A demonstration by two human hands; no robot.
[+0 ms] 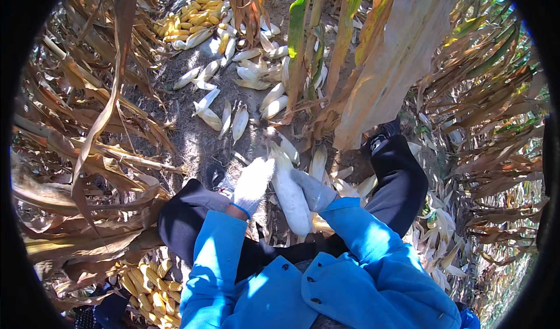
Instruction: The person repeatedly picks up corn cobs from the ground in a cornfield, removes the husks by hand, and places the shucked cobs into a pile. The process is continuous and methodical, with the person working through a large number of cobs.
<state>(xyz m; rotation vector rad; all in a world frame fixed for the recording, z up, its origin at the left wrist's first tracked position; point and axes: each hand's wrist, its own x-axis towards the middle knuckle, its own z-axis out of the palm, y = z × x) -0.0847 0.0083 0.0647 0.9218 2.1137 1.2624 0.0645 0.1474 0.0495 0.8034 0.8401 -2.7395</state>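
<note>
My right hand, in a white knitted glove, is closed around the side of a corn ear in its pale husk, whose thick end points toward me. Close to the ear's upper left side is my left hand, gloved too and brightly lit; its fingers point up toward the husk tip, and whether they touch it cannot be told. Beyond my hands, several husked-over ears lie on the soil. Farther up is a pile of bare yellow corn cobs.
Dry corn stalks and leaves crowd the left side. A broad dry leaf hangs at the upper right. Loose husks lie beyond my right knee. Another pile of yellow cobs is at the lower left, beside a dark-clothed shape.
</note>
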